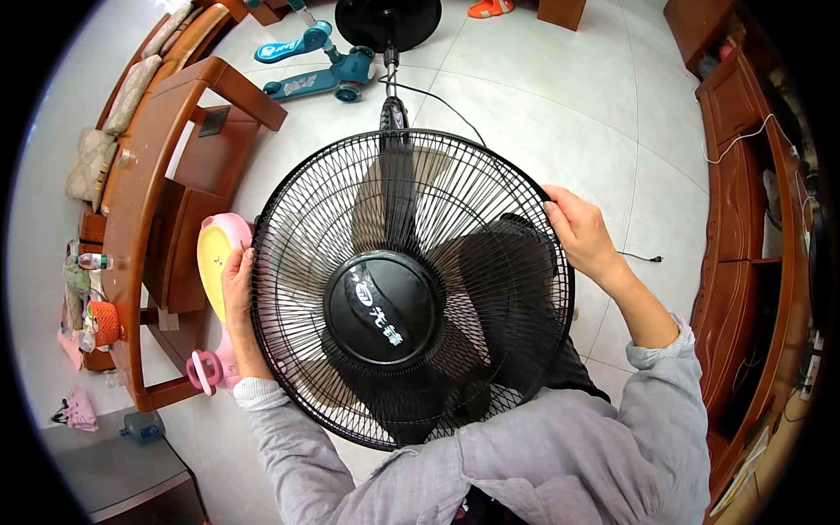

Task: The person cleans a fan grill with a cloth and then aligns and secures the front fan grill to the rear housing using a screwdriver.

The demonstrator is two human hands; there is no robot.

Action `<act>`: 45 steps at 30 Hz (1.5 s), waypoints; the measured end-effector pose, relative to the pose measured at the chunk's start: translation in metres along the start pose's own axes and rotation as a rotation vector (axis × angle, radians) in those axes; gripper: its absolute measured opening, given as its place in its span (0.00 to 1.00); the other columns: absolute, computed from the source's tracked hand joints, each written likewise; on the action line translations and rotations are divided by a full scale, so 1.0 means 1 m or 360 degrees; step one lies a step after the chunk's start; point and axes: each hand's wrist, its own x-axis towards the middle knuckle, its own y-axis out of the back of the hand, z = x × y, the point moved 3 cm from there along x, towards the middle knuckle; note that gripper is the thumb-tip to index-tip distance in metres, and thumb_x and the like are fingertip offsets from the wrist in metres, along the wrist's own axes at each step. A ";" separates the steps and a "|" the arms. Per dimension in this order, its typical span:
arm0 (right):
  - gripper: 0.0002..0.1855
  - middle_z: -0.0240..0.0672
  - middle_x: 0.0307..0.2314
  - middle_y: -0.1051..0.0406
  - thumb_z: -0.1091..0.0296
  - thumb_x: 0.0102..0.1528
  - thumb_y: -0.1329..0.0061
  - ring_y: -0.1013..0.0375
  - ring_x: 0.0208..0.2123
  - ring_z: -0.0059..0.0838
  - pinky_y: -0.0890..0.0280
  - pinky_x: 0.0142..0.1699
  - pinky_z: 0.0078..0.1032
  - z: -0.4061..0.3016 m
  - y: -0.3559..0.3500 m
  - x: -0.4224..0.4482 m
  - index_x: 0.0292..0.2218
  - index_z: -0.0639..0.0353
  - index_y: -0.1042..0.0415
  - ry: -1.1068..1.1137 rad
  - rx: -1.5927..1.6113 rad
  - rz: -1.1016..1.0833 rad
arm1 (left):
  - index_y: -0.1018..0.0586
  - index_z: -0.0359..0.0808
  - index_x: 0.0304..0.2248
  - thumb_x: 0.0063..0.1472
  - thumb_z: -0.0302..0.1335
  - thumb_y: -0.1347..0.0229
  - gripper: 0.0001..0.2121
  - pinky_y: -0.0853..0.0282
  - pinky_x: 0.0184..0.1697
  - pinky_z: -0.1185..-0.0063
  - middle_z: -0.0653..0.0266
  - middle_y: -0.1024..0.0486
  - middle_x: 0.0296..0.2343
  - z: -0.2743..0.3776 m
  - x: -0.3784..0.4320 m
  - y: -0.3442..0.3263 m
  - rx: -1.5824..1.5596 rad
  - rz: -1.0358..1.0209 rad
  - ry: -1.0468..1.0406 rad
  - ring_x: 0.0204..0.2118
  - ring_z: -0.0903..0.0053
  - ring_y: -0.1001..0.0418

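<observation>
A black pedestal fan lies across my lap and the floor, its round wire grille (308, 216) facing up. My left hand (238, 282) holds the left rim of the grille, thumb and fingertips close together at the edge. On the opposite side, my right hand (584, 230) grips the right rim with thumb and fingers. Through the wires I see brownish translucent blades (374, 197). A black centre badge (384, 308) with white writing covers the middle. The metal pole (392, 72) runs away from me to a round black base (388, 23).
A pink and yellow ride-on toy (215, 262) stands close by my left hand, beside a wooden table (147, 164). Teal scooters (328, 75) are near the fan base. A power plug (655, 259) lies on the tiled floor, right. A wooden cabinet (725, 315) lines the right side.
</observation>
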 end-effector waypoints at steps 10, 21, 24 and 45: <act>0.14 0.39 0.18 0.33 0.73 0.52 0.64 0.34 0.18 0.29 0.40 0.26 0.22 0.002 -0.001 -0.008 0.41 0.63 0.38 -0.0132 0.0169 -0.0059 | 0.30 0.31 0.38 0.56 0.27 0.54 0.11 0.39 0.27 0.92 0.75 0.31 0.27 -0.008 -0.002 0.008 -0.0089 0.0094 0.0050 0.25 0.93 0.37; 0.18 0.42 0.34 0.34 0.65 0.52 0.64 0.33 0.35 0.33 0.40 0.40 0.23 0.002 -0.010 0.027 0.45 0.59 0.39 -0.0102 0.0122 -0.0119 | 0.30 0.30 0.38 0.55 0.25 0.53 0.11 0.40 0.35 0.90 0.71 0.30 0.29 -0.006 -0.003 0.008 -0.0113 0.0114 -0.0006 0.30 0.89 0.35; 0.19 0.40 0.35 0.33 0.61 0.52 0.64 0.33 0.36 0.33 0.40 0.41 0.24 -0.003 -0.022 0.061 0.45 0.58 0.38 -0.0001 0.0128 -0.0175 | 0.29 0.30 0.37 0.55 0.25 0.52 0.10 0.40 0.35 0.90 0.71 0.30 0.29 -0.002 -0.003 0.003 -0.0095 0.0114 0.0019 0.30 0.89 0.36; 0.12 0.39 0.21 0.30 0.64 0.50 0.60 0.32 0.25 0.30 0.38 0.33 0.23 -0.022 -0.073 0.153 0.29 0.64 0.30 0.0298 -0.0206 -0.0531 | 0.28 0.31 0.33 0.55 0.30 0.52 0.10 0.43 0.25 0.94 0.77 0.31 0.23 0.005 -0.007 -0.012 -0.0080 -0.0023 0.0231 0.22 0.94 0.38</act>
